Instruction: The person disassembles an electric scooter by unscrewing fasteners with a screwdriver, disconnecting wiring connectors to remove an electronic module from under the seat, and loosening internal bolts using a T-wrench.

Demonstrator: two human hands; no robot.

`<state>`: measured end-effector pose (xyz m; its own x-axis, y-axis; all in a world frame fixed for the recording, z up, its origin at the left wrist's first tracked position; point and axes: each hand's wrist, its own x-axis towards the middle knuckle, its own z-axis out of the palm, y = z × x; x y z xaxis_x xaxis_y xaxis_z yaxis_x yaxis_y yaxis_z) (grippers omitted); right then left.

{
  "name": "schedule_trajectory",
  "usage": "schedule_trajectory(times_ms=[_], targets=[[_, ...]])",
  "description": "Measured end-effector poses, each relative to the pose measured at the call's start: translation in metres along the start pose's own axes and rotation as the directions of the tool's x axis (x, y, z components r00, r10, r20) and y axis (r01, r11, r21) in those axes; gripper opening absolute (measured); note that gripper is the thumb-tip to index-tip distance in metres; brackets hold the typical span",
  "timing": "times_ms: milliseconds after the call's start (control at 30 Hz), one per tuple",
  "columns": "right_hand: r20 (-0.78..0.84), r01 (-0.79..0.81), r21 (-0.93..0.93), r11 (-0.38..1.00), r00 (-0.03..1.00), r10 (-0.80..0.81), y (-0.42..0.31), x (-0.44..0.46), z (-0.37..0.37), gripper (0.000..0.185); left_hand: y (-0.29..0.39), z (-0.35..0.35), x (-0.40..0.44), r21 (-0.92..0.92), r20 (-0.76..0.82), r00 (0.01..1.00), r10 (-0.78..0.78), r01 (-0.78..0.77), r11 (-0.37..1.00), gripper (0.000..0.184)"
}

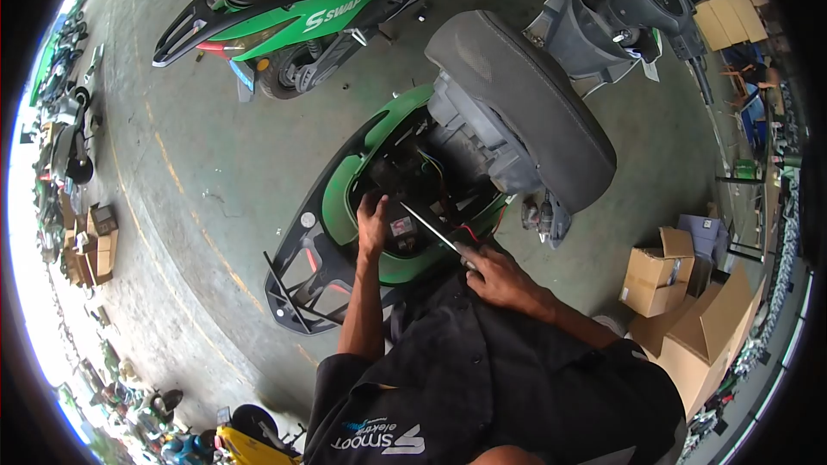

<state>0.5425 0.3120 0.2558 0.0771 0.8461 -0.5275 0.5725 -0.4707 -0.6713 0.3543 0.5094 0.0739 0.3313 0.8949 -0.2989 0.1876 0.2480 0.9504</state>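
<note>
A green and black scooter (349, 176) stands in front of me with its dark seat (525, 95) tipped up. Under the seat, the open compartment shows wires and dark parts, among them a small box with a pale label (401, 226). My right hand (500, 277) is closed around the handle of a screwdriver (429, 226). Its long metal shaft points up and left into the compartment. At the compartment's left side is my left hand (372, 222), fingers stretched forward and thumb apart. What its fingertips touch is hard to make out.
Another green scooter (301, 21) with a red cloth on it stands at the back left. Cardboard boxes (659, 280) are on the floor to the right. A black rear rack (297, 293) juts out at the scooter's lower left. Part of a yellow vehicle (245, 446) shows below.
</note>
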Motion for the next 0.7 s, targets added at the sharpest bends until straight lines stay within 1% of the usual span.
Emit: schedule_trajectory(times_ms=[67,100,167,200,267,400,467,500,567,600,667,700], targets=[[0.012,0.038,-0.006,0.999,0.999,-0.038,0.002,-0.001,-0.003,0.060,0.001,-0.001,0.001,0.059,0.027,1.000,0.009,-0.011,0.998,0.040],[0.013,0.037,-0.004,0.999,0.999,-0.037,0.004,-0.001,-0.002,0.060,0.003,-0.001,0.001,0.061,0.027,1.000,0.008,-0.009,0.998,0.040],[0.027,0.098,-0.019,0.995,0.995,-0.098,0.008,0.000,-0.001,0.062,0.007,0.000,-0.001,0.095,0.021,0.999,-0.024,0.022,0.995,0.041],[0.027,0.097,-0.017,0.995,0.995,-0.097,0.004,0.000,-0.004,0.062,0.007,0.000,-0.001,0.097,0.023,0.999,-0.026,0.023,0.995,0.041],[0.107,-0.022,-0.001,1.000,0.994,0.022,-0.009,0.000,-0.012,0.058,0.008,0.000,-0.002,0.104,0.027,0.999,-0.027,0.025,0.994,0.042],[0.073,0.017,-0.043,0.999,0.997,-0.014,-0.010,0.000,-0.007,0.058,0.009,0.000,-0.002,0.095,0.042,0.998,-0.054,0.050,0.994,0.043],[0.021,0.094,-0.167,0.981,0.996,-0.092,-0.011,0.000,-0.006,0.059,0.001,0.002,0.001,0.082,0.020,1.000,-0.019,0.018,0.997,0.045],[0.023,0.095,-0.169,0.981,0.995,-0.093,-0.013,0.000,-0.006,0.059,0.004,0.007,0.000,0.080,0.018,1.000,-0.019,0.018,0.997,0.045],[-0.052,0.138,-0.276,0.951,0.986,-0.159,-0.017,-0.001,-0.009,0.057,0.011,0.019,-0.001,-0.135,-0.113,0.994,-0.006,-0.009,0.991,0.047],[-0.051,0.138,-0.281,0.950,0.986,-0.158,-0.021,-0.001,-0.014,0.057,0.013,0.020,0.000,-0.140,-0.113,0.994,-0.006,-0.010,0.990,0.047],[0.013,0.019,-0.212,0.977,1.000,-0.016,-0.031,0.002,-0.026,0.056,0.015,0.023,0.001,-0.049,-0.079,0.996,0.029,-0.033,0.998,0.047],[0.015,0.020,-0.220,0.975,1.000,-0.018,-0.033,0.004,-0.028,0.056,0.012,0.027,0.003,-0.061,-0.059,0.998,0.029,-0.033,0.998,0.039]])
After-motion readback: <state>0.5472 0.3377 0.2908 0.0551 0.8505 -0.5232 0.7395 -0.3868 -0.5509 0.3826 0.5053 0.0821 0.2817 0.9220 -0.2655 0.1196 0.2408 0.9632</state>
